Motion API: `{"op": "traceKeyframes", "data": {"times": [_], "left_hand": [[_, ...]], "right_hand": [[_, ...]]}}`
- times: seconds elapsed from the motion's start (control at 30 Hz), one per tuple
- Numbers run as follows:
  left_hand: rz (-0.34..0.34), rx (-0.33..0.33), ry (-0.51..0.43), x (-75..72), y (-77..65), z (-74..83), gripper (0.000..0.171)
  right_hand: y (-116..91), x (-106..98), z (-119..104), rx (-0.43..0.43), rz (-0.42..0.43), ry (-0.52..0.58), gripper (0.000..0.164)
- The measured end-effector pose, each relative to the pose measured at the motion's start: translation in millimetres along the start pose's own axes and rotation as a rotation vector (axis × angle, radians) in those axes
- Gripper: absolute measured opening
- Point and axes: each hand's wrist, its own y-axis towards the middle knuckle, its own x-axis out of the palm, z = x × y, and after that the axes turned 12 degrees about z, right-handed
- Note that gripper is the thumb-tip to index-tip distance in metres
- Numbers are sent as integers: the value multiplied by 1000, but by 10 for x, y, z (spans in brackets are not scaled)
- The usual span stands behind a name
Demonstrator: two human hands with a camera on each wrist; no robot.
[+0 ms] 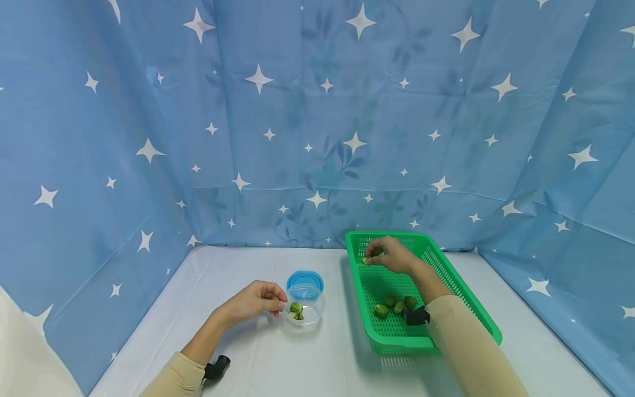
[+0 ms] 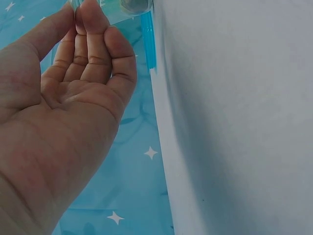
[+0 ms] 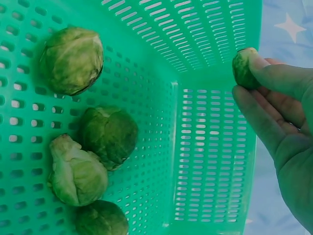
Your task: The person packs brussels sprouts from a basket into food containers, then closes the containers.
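Sprout (image 3: 242, 71) in right fingers (image 3: 257, 116), tub (image 1: 312, 314) in left fingers (image 2: 98, 51)

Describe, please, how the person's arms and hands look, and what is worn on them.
The left hand and the right hand are bare, without gloves. The left sleeve and the right sleeve are plain beige and stop short of the hands. Near each sleeve's end is a small black device, the left device and the right device.

On the tabletop (image 1: 238, 264), a tub (image 1: 313, 314) with Brussels sprouts (image 1: 296, 310) sits before a lid (image 1: 305, 277); right of both, four sprouts (image 1: 381, 311) lie in a basket (image 1: 404, 343).
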Motion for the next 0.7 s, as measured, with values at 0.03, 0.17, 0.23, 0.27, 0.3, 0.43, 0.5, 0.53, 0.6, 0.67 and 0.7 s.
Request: {"op": "traceKeyframes", "data": {"times": [0.03, 0.17, 0.23, 0.27, 0.3, 0.43, 0.5, 0.53, 0.6, 0.67, 0.7], "left_hand": [[0, -1, -1, -1, 0, 1, 35], [-3, -4, 0, -6, 8, -8, 35], [1, -11, 3, -9, 10, -12, 35], [3, -9, 4, -11, 11, -17, 34], [5, -10, 6, -12, 11, -19, 34], [13, -14, 10, -18, 9, -30, 34], [13, -11, 12, -17, 9, -35, 34], [12, -9, 12, -17, 11, -37, 34], [10, -4, 11, -14, 16, -43, 34], [9, 0, 9, -9, 18, -44, 33], [9, -3, 7, -7, 19, -42, 33]], "right_hand": [[2, -1, -8, -7, 3, -2, 10], [8, -8, -69, -27, 25, -3, 11], [11, -14, -107, -44, 46, 4, 12], [15, -15, -130, -45, 63, 11, 12], [19, -17, -154, -50, 83, 16, 13], [48, -18, -256, -52, 173, 58, 12], [66, -14, -311, -72, 212, 82, 13], [75, -11, -341, -81, 229, 95, 13], [89, -1, -407, -110, 259, 122, 14], [101, 13, -474, -148, 281, 141, 14], [108, 24, -503, -161, 292, 151, 14]]}}
